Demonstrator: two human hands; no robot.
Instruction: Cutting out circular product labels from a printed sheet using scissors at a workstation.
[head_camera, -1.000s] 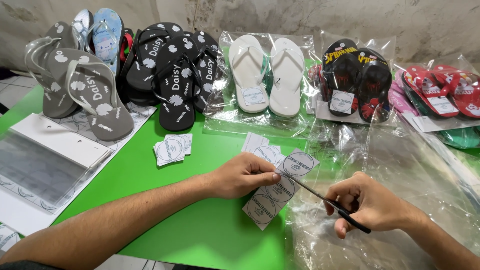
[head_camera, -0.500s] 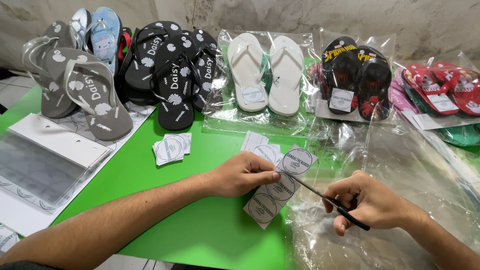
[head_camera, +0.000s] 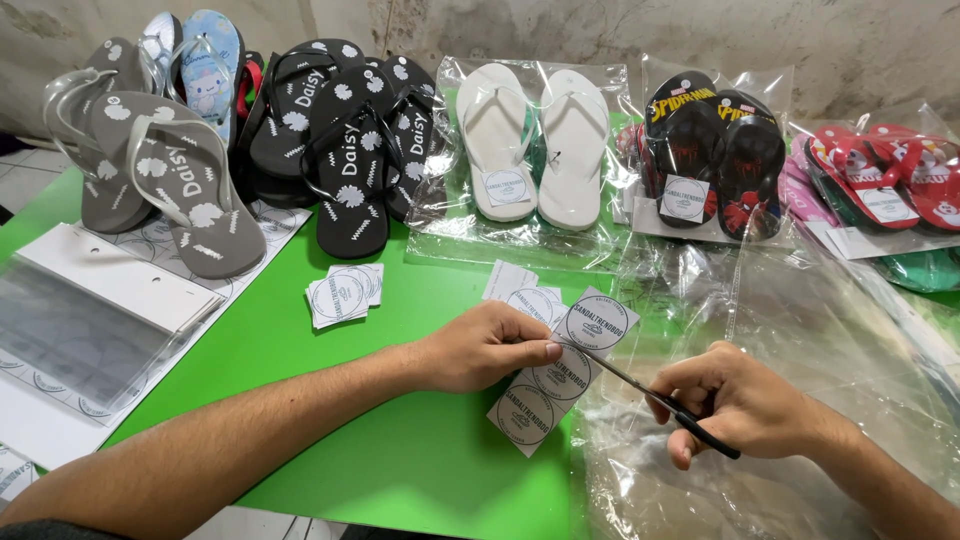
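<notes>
Scissors (head_camera: 665, 403) lay in your right hand (head_camera: 745, 405), which was closed around the black handles at the lower right of the frame, the thin blades pointing up and to the left toward your left hand (head_camera: 490, 348). That line was the relation that mattered: the blades ran on a diagonal from lower right to upper left, and their tips met the label strip (head_camera: 548, 385) just beside your left thumb and forefinger. Your left hand was the nearer one to the paper; it was pinched shut on the strip's upper part, near the frame's centre, holding it against the green table (head_camera: 400, 470).

The strip itself was white paper printed with round dark-outlined emblems, one after another, its long axis slanting from upper right down to lower left, so it crossed the blades at an angle. One square label at the top right of the strip sat just beyond the blades.

A small stack of cut labels (head_camera: 343, 293) rested apart, to the upper left of your left hand. Clear plastic bags (head_camera: 800, 320) lay under your right wrist. Pairs of flip-flops, among them a white pair (head_camera: 535, 145), lined the top of the frame.
</notes>
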